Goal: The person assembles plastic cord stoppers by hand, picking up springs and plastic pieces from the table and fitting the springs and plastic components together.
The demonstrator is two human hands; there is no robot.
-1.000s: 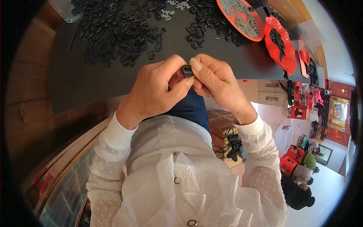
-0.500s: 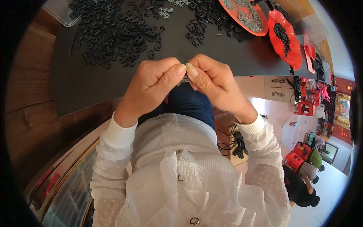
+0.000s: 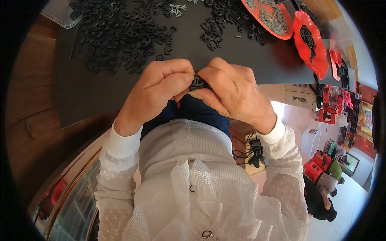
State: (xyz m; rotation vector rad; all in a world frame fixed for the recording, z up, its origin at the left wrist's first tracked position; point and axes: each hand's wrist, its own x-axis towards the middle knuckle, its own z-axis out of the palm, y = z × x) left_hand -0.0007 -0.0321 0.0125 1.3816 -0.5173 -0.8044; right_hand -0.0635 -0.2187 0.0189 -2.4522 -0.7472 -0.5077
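I look down at a dark worktop [image 3: 100,96] covered by a black mat, with bare brown wood showing along its left side. A clear plastic tray corner [image 3: 60,18] sits at the far left edge. Across the far left of the mat spreads a large heap of small black plastic parts [image 3: 116,32], too many to count. To its right lies a smaller scatter of the same black parts [image 3: 217,30], with a few pale screws [image 3: 177,7] near the top edge. Further right stand two red dishes: a flat red plate [image 3: 277,22] filled with grey metal bits, and a wavy-edged red bowl [image 3: 311,48] holding black pieces. Below the worktop edge on the right I see a pale floor, cardboard boxes, black cables and red crates.

My left hand [image 3: 159,86] comes up from the lower left in a white dotted sleeve, fingers curled, thumb and fingertips pinched on one small black part [image 3: 198,83]. My right hand [image 3: 233,90] meets it from the right, curled the same way and gripping the same part from the other side. The part sits between both sets of fingertips, held in the air just in front of the near edge of the mat, above my lap.
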